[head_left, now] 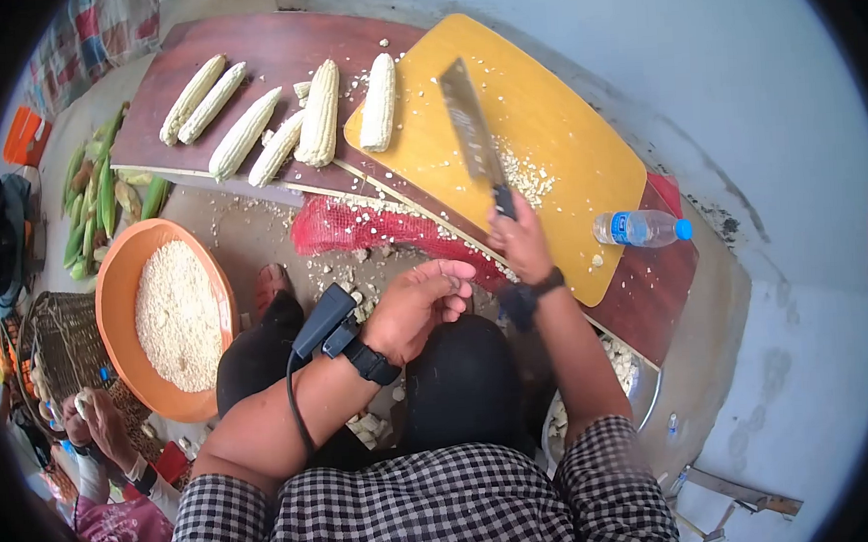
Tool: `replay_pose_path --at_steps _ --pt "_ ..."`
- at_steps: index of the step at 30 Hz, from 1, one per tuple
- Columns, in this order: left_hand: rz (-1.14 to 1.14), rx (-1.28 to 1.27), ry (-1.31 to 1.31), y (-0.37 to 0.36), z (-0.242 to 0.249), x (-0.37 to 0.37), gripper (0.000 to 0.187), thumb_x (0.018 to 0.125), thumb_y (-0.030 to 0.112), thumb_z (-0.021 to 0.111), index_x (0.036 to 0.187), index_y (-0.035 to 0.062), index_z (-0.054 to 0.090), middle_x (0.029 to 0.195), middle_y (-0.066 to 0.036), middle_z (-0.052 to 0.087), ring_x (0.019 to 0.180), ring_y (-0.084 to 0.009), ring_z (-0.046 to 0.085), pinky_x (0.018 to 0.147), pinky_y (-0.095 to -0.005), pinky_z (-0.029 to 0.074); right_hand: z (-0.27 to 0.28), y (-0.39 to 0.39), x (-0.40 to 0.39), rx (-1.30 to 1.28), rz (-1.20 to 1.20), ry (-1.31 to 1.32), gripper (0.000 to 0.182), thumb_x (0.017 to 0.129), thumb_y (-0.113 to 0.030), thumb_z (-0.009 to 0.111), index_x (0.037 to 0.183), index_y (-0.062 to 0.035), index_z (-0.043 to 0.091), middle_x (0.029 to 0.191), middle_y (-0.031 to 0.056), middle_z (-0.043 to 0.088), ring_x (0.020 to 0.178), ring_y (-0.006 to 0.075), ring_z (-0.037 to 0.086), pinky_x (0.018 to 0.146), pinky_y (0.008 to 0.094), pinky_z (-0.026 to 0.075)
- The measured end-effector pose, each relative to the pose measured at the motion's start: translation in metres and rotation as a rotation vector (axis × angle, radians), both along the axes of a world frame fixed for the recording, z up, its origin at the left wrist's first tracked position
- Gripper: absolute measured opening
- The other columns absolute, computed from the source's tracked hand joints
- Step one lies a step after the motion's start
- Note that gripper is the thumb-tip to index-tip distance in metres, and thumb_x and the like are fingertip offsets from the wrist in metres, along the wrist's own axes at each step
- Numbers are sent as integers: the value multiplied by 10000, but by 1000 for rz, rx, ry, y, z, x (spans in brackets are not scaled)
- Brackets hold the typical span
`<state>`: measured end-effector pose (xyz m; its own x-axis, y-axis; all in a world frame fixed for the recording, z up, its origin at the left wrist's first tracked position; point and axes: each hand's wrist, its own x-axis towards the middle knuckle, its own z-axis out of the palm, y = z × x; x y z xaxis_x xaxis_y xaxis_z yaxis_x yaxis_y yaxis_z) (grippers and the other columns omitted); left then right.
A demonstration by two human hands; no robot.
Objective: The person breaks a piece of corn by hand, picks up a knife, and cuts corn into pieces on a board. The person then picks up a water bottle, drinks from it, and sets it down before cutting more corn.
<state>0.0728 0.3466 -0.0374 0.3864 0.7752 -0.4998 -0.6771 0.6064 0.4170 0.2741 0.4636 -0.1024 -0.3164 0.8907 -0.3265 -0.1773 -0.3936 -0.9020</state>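
My right hand [523, 239] grips the black handle of a cleaver [468, 122], its blade raised over the yellow cutting board [554, 117]. Loose white kernels [527, 176] lie on the board near the blade. My left hand [427, 296] is over my lap, its fingers loosely curled and slightly apart, with nothing visible in them. A white corn cob [378, 102] rests on the board's left edge. More husked corn cobs [318, 115] lie on the dark red table to the left.
An orange basin [113, 317] of kernels stands left of my legs. A water bottle [638, 228] lies on the board's right end. Red mesh [353, 226] hangs at the table's front edge. Unhusked corn [91, 196] lies at the far left. A co-worker's hands [103, 426] hold something pale.
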Motion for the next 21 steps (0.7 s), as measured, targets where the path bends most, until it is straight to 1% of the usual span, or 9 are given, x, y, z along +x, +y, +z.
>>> replay_pose_path --at_steps 1,3,5,8,11,12,15,20,21 --pt "2 2 -8 1 -1 0 200 928 91 535 1103 20 602 901 -47 627 747 -125 580 706 -260 481 2 2 -22 13 14 1 345 885 -36 552 1215 -43 452 741 -24 473 545 54 421 466 210 342" --pt "27 21 -39 2 -2 -3 198 921 92 550 1098 20 603 894 -48 628 741 -128 584 703 -266 482 -17 9 -45 4 12 2 358 877 -24 549 1219 -31 448 732 -19 466 553 51 429 454 211 338" --pt "50 30 -59 5 -4 -8 198 915 91 560 1094 21 604 885 -48 629 735 -132 587 700 -272 483 -25 9 -55 -31 -51 -8 314 871 -15 541 1170 -47 450 759 -10 475 562 52 426 451 209 343" --pt "81 10 -54 9 0 -15 195 908 78 558 1089 19 604 865 -46 627 724 -138 590 699 -284 483 -24 -3 -42 -66 -220 63 245 870 -10 529 1090 -74 442 800 7 483 565 56 419 452 206 354" --pt "81 4 -26 9 0 -16 195 907 67 547 1088 18 601 856 -44 626 721 -136 589 700 -284 482 -30 -20 -6 -72 -314 64 294 860 26 531 1115 -96 452 867 19 507 591 71 426 485 206 355" --pt "73 3 -23 9 1 -15 195 906 63 540 1087 19 599 857 -43 623 721 -135 586 701 -283 480 -31 -27 5 -89 -347 121 299 864 46 505 1120 -98 448 882 25 510 595 72 426 490 206 358" --pt "55 -23 -14 8 3 -12 194 907 67 540 1087 22 598 864 -42 619 725 -135 583 701 -281 479 -20 -46 25 -87 -395 108 218 867 51 474 1023 -91 422 859 17 500 575 58 417 466 193 361" --pt "50 4 -27 8 -6 -11 197 907 72 539 1090 22 595 878 -43 614 744 -136 581 702 -284 475 8 -84 39 -6 -503 89 293 854 65 479 1108 -76 450 868 25 508 583 52 423 472 191 362" --pt "54 13 -22 9 -7 -11 200 907 73 538 1092 20 593 881 -43 613 750 -136 581 704 -286 474 8 -88 44 15 -530 -5 289 852 59 488 1105 -76 452 868 25 509 582 51 422 472 190 364"
